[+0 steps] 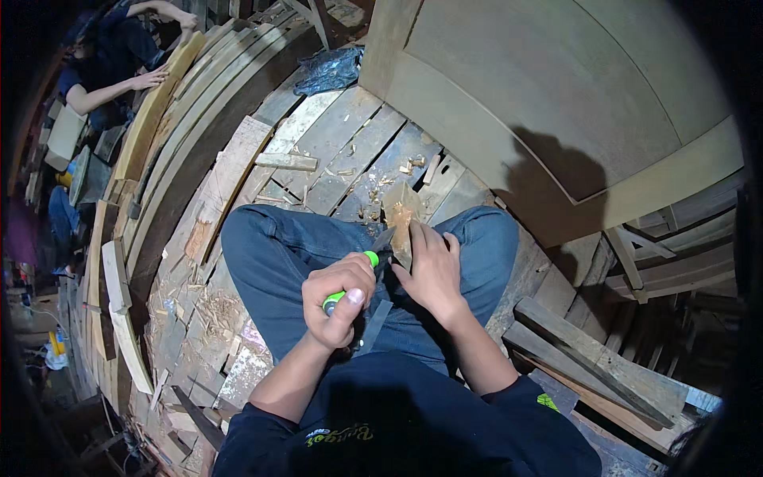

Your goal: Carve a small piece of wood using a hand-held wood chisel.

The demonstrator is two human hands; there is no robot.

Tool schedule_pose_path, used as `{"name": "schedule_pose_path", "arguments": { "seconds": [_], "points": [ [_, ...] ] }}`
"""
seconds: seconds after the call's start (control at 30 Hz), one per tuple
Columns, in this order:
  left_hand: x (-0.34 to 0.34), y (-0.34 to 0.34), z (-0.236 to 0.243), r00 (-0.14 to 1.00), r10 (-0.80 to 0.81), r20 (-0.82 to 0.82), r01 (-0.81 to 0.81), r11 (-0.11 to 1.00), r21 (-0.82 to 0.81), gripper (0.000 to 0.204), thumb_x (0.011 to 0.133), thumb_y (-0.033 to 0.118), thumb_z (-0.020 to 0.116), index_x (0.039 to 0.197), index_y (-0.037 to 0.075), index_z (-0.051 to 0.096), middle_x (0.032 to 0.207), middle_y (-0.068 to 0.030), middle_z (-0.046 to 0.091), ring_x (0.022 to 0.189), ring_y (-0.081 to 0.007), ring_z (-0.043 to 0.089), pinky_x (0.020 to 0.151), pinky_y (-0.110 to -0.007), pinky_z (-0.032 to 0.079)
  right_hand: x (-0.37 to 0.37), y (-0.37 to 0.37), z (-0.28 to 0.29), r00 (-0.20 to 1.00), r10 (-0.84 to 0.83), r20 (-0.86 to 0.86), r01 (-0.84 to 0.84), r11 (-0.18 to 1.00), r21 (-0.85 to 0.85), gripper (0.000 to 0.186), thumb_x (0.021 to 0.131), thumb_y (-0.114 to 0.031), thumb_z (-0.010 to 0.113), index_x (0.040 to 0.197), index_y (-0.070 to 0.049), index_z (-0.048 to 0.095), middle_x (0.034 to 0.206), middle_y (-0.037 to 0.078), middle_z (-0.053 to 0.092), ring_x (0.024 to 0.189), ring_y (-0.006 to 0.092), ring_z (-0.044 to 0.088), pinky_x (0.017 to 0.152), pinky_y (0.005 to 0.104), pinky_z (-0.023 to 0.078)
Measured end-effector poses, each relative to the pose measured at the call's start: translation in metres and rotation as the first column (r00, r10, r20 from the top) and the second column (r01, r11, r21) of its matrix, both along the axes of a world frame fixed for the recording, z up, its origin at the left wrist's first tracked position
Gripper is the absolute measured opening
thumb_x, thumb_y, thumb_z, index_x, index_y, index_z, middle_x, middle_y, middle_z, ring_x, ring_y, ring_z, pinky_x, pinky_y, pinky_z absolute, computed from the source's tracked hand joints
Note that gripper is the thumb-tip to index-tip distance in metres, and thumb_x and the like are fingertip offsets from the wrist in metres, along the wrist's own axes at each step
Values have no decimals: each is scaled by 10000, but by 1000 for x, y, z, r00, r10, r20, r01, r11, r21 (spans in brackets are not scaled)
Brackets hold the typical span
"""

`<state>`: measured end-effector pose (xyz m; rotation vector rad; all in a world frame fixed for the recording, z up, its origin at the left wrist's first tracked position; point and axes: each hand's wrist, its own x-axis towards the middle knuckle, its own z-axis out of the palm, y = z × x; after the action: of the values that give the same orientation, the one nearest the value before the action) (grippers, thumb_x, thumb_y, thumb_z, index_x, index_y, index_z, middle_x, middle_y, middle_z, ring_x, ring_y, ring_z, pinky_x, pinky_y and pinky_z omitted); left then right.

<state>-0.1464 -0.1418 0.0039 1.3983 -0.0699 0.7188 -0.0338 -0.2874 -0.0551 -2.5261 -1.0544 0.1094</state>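
Note:
My left hand [338, 300] is wrapped round a bright green tool handle [369, 258], whose dark end points toward a small, pale wooden block [397, 205] with a freshly cut orange patch. My right hand [429, 266] holds the block, fingers along its right side, thumb reaching toward the tool. The tool's working edge is too hidden to make out. Both hands are between my crossed legs in jeans, where a grey strap-like piece [373, 324] also lies. Wood chips [409, 167] are scattered on the boards beyond the block.
A large wooden panel [540, 95] stands ahead right, with curved timbers [668, 254] beside it. Curved boards [171, 103] are stacked at left, where another person's hand [149, 78] rests on one. Dark plastic [326, 71] lies at the back; loose planks [596, 374] are at lower right.

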Motion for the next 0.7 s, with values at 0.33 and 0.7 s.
{"name": "schedule_pose_path", "arguments": {
  "seconds": [0.33, 0.7],
  "points": [
    [1, 5, -6, 996, 79, -52, -86, 983, -165, 359, 935, 238, 498, 633, 46, 470, 604, -85, 480, 610, -225, 479, 833, -423, 405, 0, 1, -8, 1000, 29, 13, -28, 996, -82, 734, 753, -272, 801, 1326, 78, 504, 1213, 188, 649, 1160, 265, 614, 1102, 478, 319],
    [-5, -12, 29, 1000, 2, 10, -1, 1000, -24, 277, 888, 148, 523, 642, 19, 527, 620, -80, 552, 587, -232, 526, 717, -419, 446, 4, 3, 0, 990, -41, -136, 16, 984, -177, 737, 761, -259, 791, 1347, 64, 483, 1228, 216, 659, 1159, 297, 643, 1115, 491, 314]
  ]
}}
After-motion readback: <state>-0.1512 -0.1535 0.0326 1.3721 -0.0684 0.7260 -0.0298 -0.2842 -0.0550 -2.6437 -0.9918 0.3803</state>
